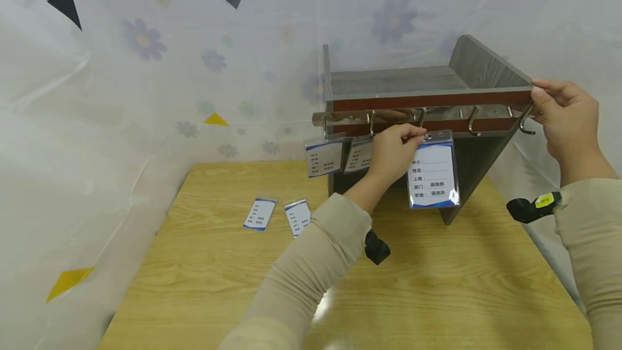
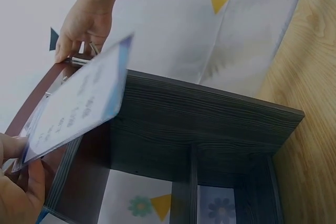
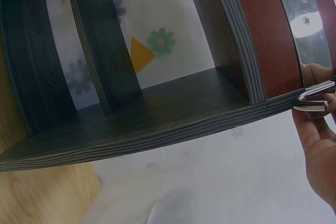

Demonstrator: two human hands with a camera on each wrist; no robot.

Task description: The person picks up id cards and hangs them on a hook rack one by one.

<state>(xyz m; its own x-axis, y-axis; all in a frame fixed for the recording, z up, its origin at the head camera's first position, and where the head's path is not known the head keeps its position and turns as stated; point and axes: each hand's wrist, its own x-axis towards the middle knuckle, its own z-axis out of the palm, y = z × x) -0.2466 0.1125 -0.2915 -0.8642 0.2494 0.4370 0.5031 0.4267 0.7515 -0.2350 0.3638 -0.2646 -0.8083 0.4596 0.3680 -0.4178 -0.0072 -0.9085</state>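
My left hand point(image 1: 394, 151) pinches the top edge of a clear-sleeved badge card point(image 1: 432, 174) with blue trim, right at a middle hook point(image 1: 423, 116) of the metal hook rail. In the left wrist view the same card tilts outward from the rack, its far corner raised. My right hand point(image 1: 570, 115) grips the upper right corner of the grey wooden rack point(image 1: 491, 66), beside the end hook point(image 1: 526, 120). Two more badge cards, a left one point(image 1: 324, 158) and one partly behind my left hand point(image 1: 358, 154), hang from the hooks at the rail's left.
Two badge cards, one whole point(image 1: 259, 214) and one partly covered by my left sleeve point(image 1: 296, 216), lie on the wooden table point(image 1: 204, 274) left of the rack. A hook point(image 1: 473, 120) between my hands bears no card. A patterned cloth point(image 1: 262, 69) hangs behind.
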